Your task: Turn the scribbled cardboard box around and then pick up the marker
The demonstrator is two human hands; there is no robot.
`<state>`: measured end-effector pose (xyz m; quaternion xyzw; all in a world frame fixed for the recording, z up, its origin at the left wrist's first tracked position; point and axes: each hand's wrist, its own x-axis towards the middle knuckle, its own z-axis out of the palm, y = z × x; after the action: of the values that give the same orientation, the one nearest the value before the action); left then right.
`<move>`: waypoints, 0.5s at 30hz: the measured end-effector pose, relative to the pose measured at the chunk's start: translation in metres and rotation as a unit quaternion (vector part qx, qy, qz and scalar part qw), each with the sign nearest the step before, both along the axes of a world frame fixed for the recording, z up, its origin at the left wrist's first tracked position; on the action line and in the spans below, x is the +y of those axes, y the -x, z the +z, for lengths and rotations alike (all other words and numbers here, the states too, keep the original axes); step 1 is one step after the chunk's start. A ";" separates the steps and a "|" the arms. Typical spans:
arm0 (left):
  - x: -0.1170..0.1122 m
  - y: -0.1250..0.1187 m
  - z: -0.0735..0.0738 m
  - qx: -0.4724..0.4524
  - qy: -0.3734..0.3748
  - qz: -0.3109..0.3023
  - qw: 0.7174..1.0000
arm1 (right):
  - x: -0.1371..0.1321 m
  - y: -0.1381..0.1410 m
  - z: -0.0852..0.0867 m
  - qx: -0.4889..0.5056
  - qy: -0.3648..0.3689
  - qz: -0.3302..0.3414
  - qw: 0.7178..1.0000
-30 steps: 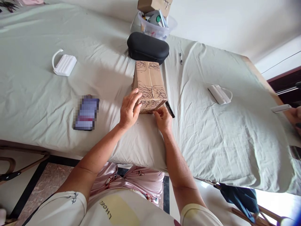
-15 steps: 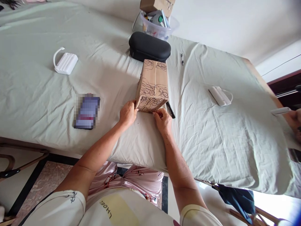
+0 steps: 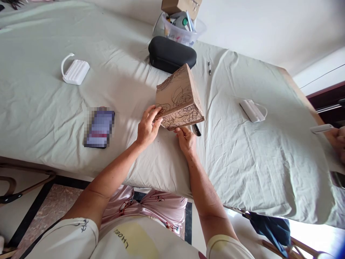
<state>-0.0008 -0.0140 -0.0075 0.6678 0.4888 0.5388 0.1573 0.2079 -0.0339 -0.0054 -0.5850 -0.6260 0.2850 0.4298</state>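
A brown cardboard box (image 3: pixel 179 94) covered in dark scribbles is tilted over the cloth in front of me. At its lower left edge my left hand (image 3: pixel 148 126) grips it, with fingers on the side face and the thumb below. My right hand (image 3: pixel 186 139) rests low on the cloth, its fingers curled and the thumb and index finger at the box's lower edge. Just right of that hand lies a black pen (image 3: pixel 197 130), its far end hidden by the box.
Behind the box sit a black zippered case (image 3: pixel 172 53) and a clear plastic tub (image 3: pixel 179 34). A phone (image 3: pixel 99 128) and a white power bank (image 3: pixel 77 72) lie to the left. Another power bank (image 3: pixel 252 110) and a small pen (image 3: pixel 209 68) are right. Another person's hand (image 3: pixel 340 138) shows far right.
The box has rolled and turned to the right, from standing flat to tilted, so a different side shows. My left hand has moved up slightly with it; my right hand has barely moved.
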 end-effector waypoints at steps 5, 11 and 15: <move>-0.002 0.003 0.011 0.062 -0.085 0.036 0.994 | -0.004 0.008 0.003 -0.018 -0.003 0.021 1.000; 0.003 0.010 0.013 0.081 -0.126 0.057 0.987 | -0.001 0.002 0.000 -0.017 0.000 -0.026 1.000; 0.005 0.013 0.015 0.106 -0.132 0.065 0.983 | 0.003 -0.009 -0.002 0.033 -0.110 -0.129 0.985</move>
<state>-0.0138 -0.0092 0.0078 0.7029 0.4691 0.5343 -0.0201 0.2168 -0.0312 -0.0075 -0.6003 -0.5586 0.1755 0.5448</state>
